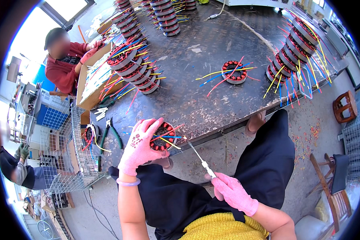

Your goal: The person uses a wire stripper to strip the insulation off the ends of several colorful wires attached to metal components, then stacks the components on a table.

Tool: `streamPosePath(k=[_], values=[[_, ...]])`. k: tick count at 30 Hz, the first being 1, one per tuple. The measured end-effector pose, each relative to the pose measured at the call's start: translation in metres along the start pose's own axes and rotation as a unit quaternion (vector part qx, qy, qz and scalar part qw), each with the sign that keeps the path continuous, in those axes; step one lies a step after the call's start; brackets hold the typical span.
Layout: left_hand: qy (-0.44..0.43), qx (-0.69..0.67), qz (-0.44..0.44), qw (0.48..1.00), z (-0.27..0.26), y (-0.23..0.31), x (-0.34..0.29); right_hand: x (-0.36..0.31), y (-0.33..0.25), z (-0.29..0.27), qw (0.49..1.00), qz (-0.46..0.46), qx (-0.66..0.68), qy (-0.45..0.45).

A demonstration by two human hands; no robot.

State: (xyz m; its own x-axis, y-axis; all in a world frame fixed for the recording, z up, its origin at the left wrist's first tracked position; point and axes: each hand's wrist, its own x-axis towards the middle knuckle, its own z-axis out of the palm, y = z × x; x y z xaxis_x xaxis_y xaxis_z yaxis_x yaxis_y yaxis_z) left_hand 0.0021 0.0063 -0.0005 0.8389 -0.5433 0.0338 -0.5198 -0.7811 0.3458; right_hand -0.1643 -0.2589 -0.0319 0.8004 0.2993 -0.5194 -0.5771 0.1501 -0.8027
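My left hand [136,146], in a pink glove, grips a motor stator [160,145] at the table's near edge, thumb and fingers around its ring. Red, yellow and blue wires stick out of the stator to the right. In my right hand [234,193], also pink-gloved, is a slim pen-shaped tool [196,152] with a thin metal shaft and a white section. Its tip points up and left, close to the red wire's end, where a small bright orange spot shows. Whether they touch I cannot tell. Green-handled pliers [111,136] lie left of my left hand.
Stacks of wired stators stand on the dark table [180,100], one at the right [296,50] and one at the left [134,70]. A single stator [234,73] lies between them. A cardboard box [84,86] of wires stands left, with a co-worker [64,60] behind it.
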Motion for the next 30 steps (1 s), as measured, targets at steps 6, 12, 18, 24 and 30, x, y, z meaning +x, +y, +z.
streamPosePath(k=[6, 12, 18, 24, 30], values=[[0.007, -0.011, 0.005, 1.000, 0.0001, 0.0008, 0.0012, -0.0009, 0.0001, 0.0013, 0.999, 0.002, 0.035, 0.005], [0.009, -0.006, 0.008, 1.000, 0.0004, -0.0009, 0.0002, 0.0003, -0.0005, 0.0011, 1.000, -0.001, 0.000, 0.008], [0.003, -0.007, 0.003, 1.000, 0.0009, -0.0019, 0.0003, -0.0003, -0.0007, -0.0008, 1.000, -0.007, -0.015, -0.001], [0.004, -0.007, 0.005, 1.000, 0.0021, -0.0030, -0.0003, 0.0011, 0.0024, -0.0002, 1.000, -0.003, -0.005, -0.005], [0.003, -0.005, 0.008, 1.000, 0.0013, -0.0018, -0.0006, 0.0011, 0.0044, -0.0019, 1.000, -0.010, -0.008, -0.007]])
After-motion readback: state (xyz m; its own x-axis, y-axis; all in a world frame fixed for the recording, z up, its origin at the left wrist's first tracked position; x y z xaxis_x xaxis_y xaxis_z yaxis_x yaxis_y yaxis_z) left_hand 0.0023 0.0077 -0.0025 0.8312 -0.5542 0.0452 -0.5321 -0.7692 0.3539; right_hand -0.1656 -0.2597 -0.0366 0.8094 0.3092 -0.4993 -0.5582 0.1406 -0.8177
